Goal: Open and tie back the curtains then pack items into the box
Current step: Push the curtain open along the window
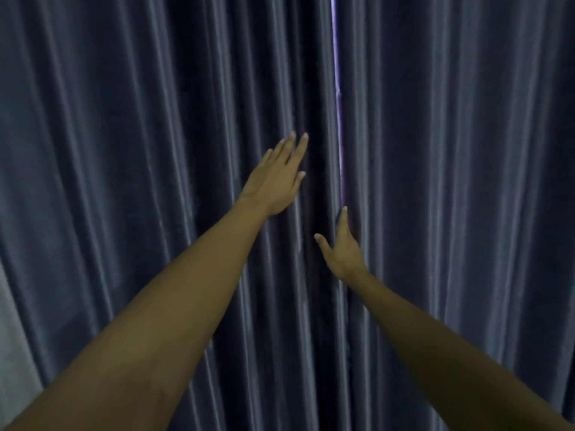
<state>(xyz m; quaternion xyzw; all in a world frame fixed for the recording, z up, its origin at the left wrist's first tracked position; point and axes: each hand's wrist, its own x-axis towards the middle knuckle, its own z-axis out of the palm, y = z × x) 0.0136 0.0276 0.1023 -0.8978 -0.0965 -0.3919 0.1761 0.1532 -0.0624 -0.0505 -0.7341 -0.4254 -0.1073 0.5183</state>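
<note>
The left hand is stretched forward with the fingers straight and close together, the palm turned toward the dark blue-grey pleated curtains. It lies flat against the folds just left of the thin bright gap where the two curtain panels meet, and it grips nothing. The right hand is lower and is just beside the same gap, at its lower end. Its thumb is spread out to the left and one finger points up along the edge of the right panel; the other fingers are hidden in the fold, so I cannot tell if they hold the cloth. Both bare forearms reach in from the bottom corners. The curtains hang closed on both sides of the gap. Far left of the gap, at the lower edge, a pale grey wall shows.
</note>
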